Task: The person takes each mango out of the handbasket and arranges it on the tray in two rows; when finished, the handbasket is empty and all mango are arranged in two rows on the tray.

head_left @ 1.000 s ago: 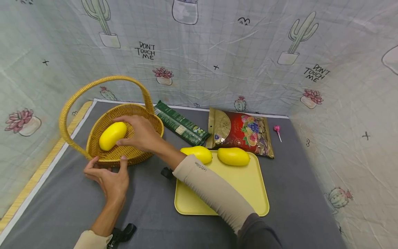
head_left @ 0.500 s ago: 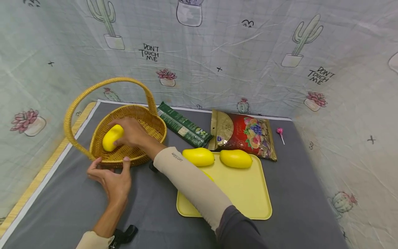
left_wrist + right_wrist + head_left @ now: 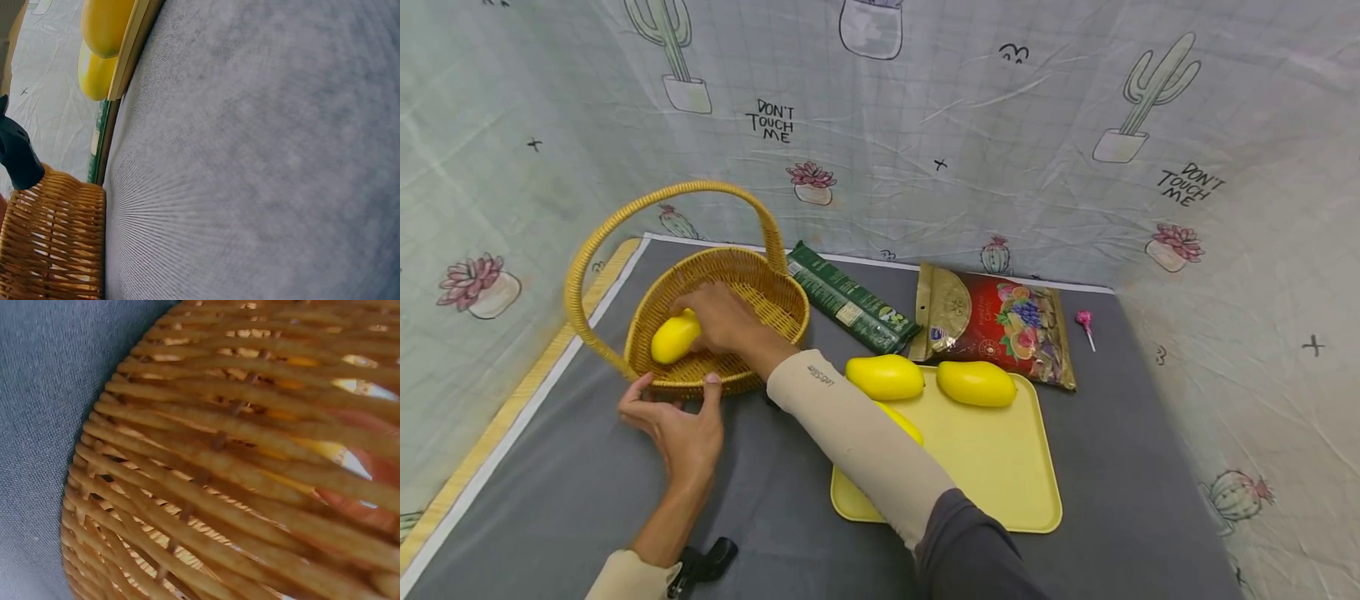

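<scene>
Inside the yellow wicker basket [image 3: 786, 304], a yellow mango [image 3: 672, 340] lies at the left. My right hand [image 3: 718, 317] reaches in from the right and holds it, with some fingertips hidden behind the fruit. At the basket's near side, my left hand [image 3: 683, 437] holds the rim, thumb and fingers set apart. The left wrist view shows the basket's woven wall [image 3: 53, 240]. Through the weave in the right wrist view [image 3: 206, 444], bits of yellow and of a hand show.
A yellow tray [image 3: 992, 492] bears mangoes [image 3: 976, 383], one partly under the right sleeve [image 3: 857, 450]. Behind lie a green packet [image 3: 850, 300] and a red-gold candy bag [image 3: 1000, 325]. A pink lollipop [image 3: 1084, 318] lies at right. A patterned curtain [image 3: 880, 125] stands behind.
My right hand has shifted within the basket, and the mango has turned and sits less exposed. The right forearm has swung left, baring another mango on the tray. My left hand stays at the rim.
</scene>
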A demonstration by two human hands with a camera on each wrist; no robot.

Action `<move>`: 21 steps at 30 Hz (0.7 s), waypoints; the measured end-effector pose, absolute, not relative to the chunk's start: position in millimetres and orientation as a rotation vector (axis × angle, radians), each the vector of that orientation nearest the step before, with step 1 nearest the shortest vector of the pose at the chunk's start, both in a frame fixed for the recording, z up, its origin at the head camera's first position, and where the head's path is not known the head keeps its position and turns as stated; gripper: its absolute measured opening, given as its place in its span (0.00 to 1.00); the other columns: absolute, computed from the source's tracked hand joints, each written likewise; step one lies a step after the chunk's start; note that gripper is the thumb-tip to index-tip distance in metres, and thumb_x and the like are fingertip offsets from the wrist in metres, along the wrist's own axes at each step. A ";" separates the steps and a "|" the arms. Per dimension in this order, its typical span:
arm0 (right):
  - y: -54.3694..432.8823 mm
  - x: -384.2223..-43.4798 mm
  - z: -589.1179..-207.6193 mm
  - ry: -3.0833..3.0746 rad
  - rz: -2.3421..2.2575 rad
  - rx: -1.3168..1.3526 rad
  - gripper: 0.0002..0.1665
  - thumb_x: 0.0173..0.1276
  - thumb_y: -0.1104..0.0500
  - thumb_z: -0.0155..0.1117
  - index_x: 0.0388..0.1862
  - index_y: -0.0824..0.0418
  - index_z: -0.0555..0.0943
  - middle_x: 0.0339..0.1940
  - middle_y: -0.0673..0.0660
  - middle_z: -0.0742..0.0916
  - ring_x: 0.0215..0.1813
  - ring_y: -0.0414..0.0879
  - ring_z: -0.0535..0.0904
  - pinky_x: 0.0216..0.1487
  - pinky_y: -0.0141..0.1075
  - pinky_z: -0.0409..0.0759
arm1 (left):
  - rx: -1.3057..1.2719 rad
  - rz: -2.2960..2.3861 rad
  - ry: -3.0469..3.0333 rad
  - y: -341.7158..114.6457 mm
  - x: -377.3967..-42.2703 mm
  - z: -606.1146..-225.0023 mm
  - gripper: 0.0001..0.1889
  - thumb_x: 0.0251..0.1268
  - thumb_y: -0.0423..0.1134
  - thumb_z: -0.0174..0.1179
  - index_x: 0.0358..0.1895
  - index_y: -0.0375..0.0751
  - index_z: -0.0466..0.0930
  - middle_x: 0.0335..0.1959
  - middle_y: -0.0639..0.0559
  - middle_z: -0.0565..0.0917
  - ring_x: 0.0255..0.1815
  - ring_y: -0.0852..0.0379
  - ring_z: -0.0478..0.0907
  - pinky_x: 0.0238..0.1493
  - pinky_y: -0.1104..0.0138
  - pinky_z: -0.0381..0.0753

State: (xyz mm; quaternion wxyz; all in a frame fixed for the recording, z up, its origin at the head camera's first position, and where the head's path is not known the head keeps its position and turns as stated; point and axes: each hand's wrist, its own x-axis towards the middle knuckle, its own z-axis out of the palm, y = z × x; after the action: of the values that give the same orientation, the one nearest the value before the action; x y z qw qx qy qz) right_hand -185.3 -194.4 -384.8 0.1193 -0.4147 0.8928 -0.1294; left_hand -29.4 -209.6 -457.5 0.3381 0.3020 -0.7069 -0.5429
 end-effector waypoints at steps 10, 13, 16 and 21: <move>-182.3 -181.0 -368.3 2.545 -0.256 -1.173 0.36 0.65 0.39 0.78 0.72 0.38 0.79 0.68 0.39 0.82 0.61 0.37 0.79 0.57 0.29 0.77 | 0.796 -1.419 -1.829 -210.3 -31.9 -457.5 0.37 0.69 0.43 0.69 0.70 0.43 0.53 0.74 0.48 0.49 0.81 0.50 0.53 0.71 0.51 0.60; -173.3 -181.8 -364.2 2.537 -0.302 -1.143 0.37 0.66 0.40 0.78 0.72 0.39 0.78 0.68 0.39 0.82 0.59 0.37 0.80 0.56 0.29 0.78 | 0.790 -1.428 -1.822 -210.7 -32.4 -458.4 0.37 0.69 0.43 0.70 0.69 0.43 0.53 0.73 0.49 0.49 0.81 0.50 0.53 0.72 0.49 0.60; -161.0 -182.6 -360.0 2.568 -0.376 -1.128 0.37 0.65 0.39 0.78 0.73 0.40 0.79 0.67 0.40 0.83 0.60 0.37 0.80 0.57 0.30 0.77 | 0.787 -1.431 -1.819 -210.3 -32.3 -458.5 0.38 0.69 0.45 0.70 0.69 0.43 0.53 0.74 0.49 0.49 0.81 0.50 0.52 0.74 0.47 0.60; -136.6 -181.0 -350.6 2.638 -0.475 -1.124 0.37 0.65 0.38 0.79 0.72 0.41 0.80 0.68 0.41 0.84 0.61 0.38 0.80 0.57 0.31 0.77 | 0.793 -1.429 -1.818 -208.9 -30.5 -456.7 0.38 0.69 0.46 0.70 0.70 0.42 0.53 0.74 0.51 0.49 0.80 0.51 0.53 0.75 0.46 0.60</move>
State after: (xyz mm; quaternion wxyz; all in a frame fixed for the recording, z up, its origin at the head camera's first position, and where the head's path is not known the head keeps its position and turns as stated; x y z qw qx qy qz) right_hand -181.0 -136.6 -350.6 0.1173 -0.3841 0.9013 -0.1622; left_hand -30.5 -208.9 -456.7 0.3416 0.3048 -0.6989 -0.5494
